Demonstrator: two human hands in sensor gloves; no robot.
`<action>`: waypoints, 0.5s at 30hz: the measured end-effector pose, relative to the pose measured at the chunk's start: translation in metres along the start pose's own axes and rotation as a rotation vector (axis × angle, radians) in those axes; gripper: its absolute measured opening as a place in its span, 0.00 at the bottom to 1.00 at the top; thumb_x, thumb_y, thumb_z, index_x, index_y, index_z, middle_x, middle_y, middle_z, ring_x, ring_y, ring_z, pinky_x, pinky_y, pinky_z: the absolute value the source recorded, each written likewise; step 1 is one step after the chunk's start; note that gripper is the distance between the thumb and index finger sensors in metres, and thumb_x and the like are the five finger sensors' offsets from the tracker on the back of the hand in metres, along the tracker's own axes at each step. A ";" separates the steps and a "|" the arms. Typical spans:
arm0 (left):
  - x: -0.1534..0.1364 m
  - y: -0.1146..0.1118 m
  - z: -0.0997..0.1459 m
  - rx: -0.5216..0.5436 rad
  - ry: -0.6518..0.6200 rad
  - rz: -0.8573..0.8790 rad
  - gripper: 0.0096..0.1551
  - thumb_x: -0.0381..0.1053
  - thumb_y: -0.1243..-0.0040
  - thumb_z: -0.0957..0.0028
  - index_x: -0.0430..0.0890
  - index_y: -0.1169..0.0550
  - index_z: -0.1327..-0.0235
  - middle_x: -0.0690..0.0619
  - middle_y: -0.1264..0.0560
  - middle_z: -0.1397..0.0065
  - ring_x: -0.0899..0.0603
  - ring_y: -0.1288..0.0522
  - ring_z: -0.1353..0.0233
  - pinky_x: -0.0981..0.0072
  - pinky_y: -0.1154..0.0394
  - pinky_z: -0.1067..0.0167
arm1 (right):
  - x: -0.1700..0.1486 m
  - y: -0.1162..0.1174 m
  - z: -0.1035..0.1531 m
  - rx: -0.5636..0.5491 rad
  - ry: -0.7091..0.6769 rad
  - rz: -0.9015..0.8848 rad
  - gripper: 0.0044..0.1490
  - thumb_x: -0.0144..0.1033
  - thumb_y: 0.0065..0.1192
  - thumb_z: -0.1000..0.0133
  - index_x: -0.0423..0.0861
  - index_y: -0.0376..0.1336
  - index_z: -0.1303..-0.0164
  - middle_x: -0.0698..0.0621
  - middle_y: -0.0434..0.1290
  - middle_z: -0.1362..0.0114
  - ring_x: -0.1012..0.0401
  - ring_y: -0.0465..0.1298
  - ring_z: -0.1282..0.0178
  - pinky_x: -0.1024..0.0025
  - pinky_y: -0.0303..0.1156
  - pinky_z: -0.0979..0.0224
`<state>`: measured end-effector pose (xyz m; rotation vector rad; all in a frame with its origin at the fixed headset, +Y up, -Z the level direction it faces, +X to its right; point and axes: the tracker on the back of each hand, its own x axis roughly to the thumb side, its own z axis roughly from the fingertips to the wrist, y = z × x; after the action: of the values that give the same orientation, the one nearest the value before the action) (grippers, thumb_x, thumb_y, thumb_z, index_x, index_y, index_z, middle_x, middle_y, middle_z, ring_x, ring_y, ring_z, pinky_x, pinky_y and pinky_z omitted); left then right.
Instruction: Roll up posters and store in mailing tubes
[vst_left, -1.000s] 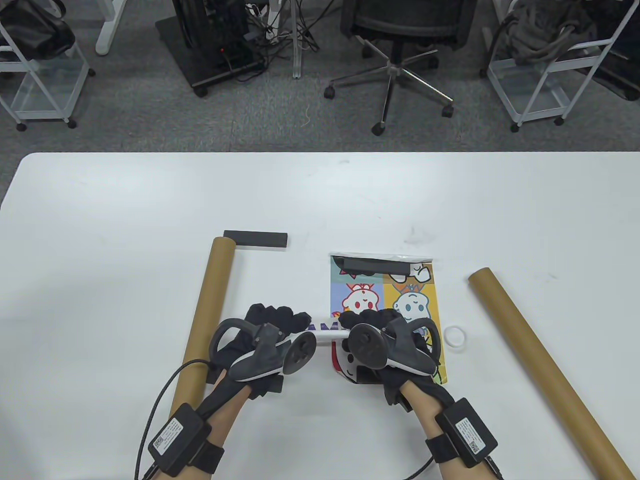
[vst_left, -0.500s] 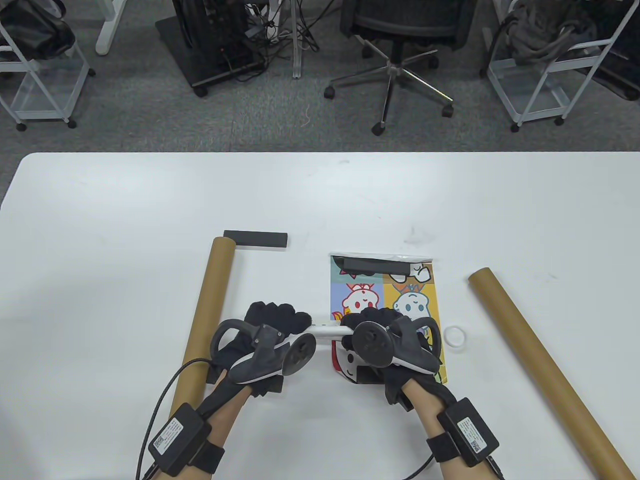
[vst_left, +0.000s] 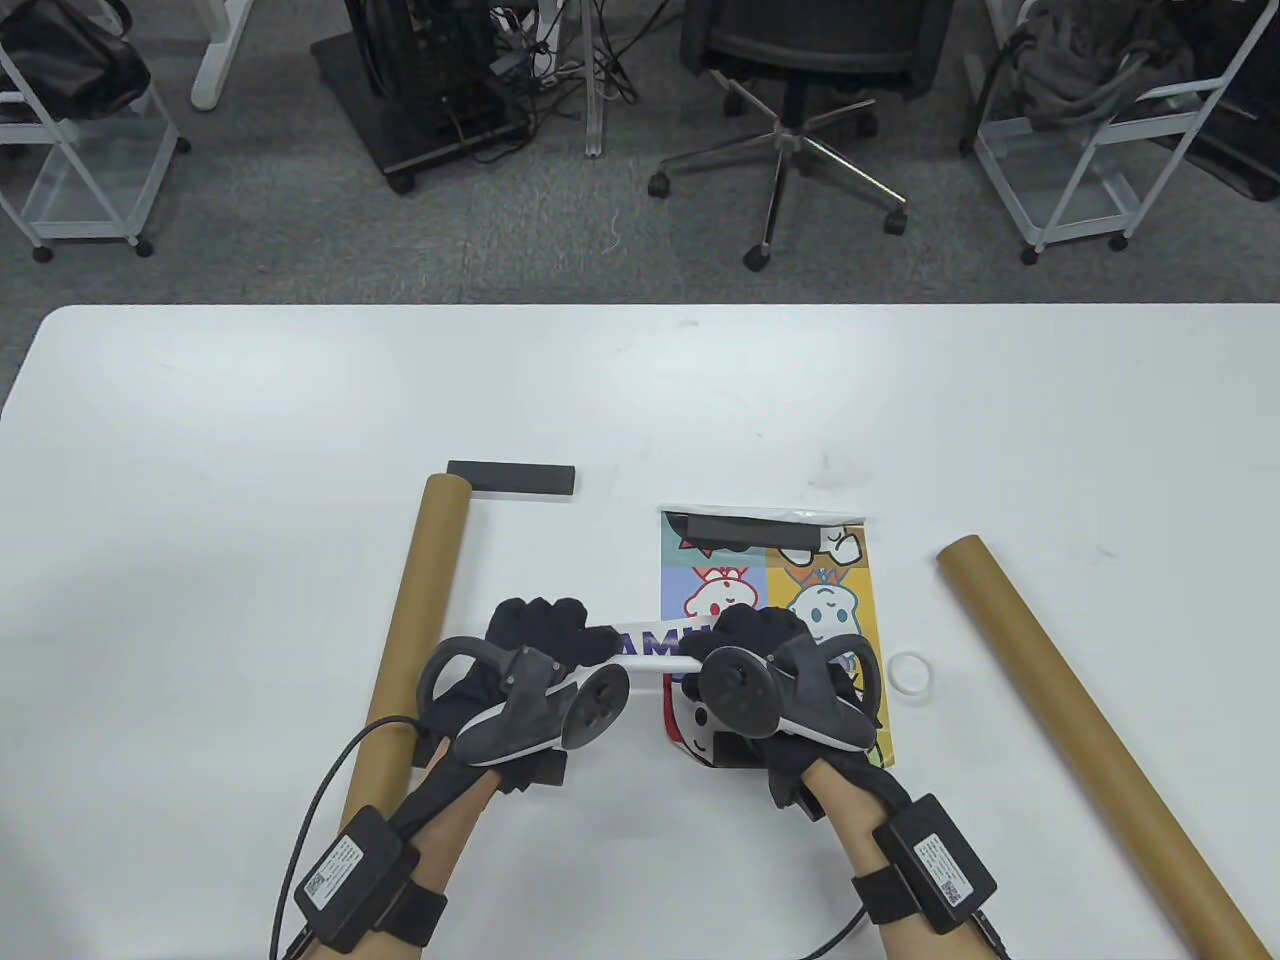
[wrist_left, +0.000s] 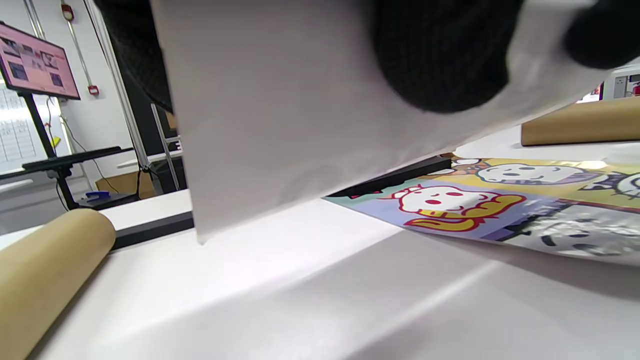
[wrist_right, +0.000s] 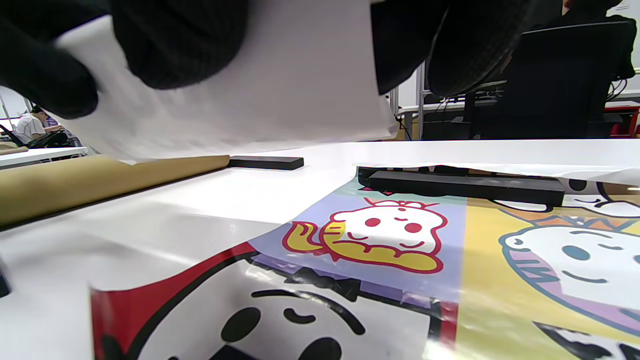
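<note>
Rolling is the step in hand, in our judgement. We find a rolled poster (vst_left: 650, 648), white side out with some purple lettering showing, held off the table (vst_left: 200, 450) between the two hands. The left hand (vst_left: 530, 660) has its fingers curled round the roll's left end; the right hand (vst_left: 770, 670) has its fingers curled round the right end. A second, flat poster (vst_left: 770, 600) of cartoon panels lies beneath and beyond the right hand, pinned at its far edge by a black bar weight (vst_left: 745, 528).

To do this step well, we advise turning both ends together so the roll stays even and does not cone, keeping it slimmer than the tube mouth, and holding firmly enough that the loose edge does not spring open. The nearest cardboard mailing tube (vst_left: 410, 640) lies just left of the left hand; another tube (vst_left: 1090, 740) lies well apart to the right.

The table view alone shows both tubes in full, a white ring-shaped cap (vst_left: 911, 675) beside the flat poster, and a spare black bar (vst_left: 511, 478) touching or just beside the left tube's far end. The left wrist view shows the roll's loose white edge (wrist_left: 310, 150) flaring away from the fingers. The right wrist view shows the bar weight resting on the flat poster, whose far edge curls up slightly behind it.
</note>
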<state>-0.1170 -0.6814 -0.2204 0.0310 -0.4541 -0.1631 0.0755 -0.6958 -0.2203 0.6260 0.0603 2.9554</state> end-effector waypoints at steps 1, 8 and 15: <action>-0.001 0.000 0.000 0.007 0.001 0.004 0.31 0.62 0.39 0.49 0.60 0.23 0.30 0.59 0.22 0.38 0.48 0.19 0.40 0.43 0.27 0.23 | 0.000 0.000 0.000 -0.003 -0.002 -0.002 0.33 0.47 0.59 0.49 0.47 0.66 0.34 0.48 0.73 0.40 0.48 0.76 0.45 0.33 0.65 0.27; -0.006 0.002 0.001 0.039 0.010 0.034 0.37 0.63 0.37 0.52 0.60 0.27 0.25 0.62 0.17 0.41 0.50 0.15 0.42 0.45 0.26 0.24 | -0.002 -0.003 0.001 -0.043 -0.009 -0.004 0.36 0.48 0.60 0.50 0.46 0.65 0.32 0.50 0.76 0.43 0.50 0.79 0.48 0.35 0.68 0.28; -0.002 -0.002 -0.001 0.035 0.003 0.024 0.28 0.59 0.49 0.46 0.61 0.27 0.30 0.60 0.19 0.39 0.48 0.17 0.42 0.44 0.26 0.24 | -0.002 -0.002 -0.002 -0.019 -0.002 0.009 0.34 0.44 0.50 0.46 0.44 0.63 0.29 0.49 0.76 0.42 0.48 0.79 0.49 0.33 0.67 0.28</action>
<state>-0.1188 -0.6828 -0.2224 0.0597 -0.4543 -0.1315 0.0769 -0.6936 -0.2234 0.6277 0.0291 2.9607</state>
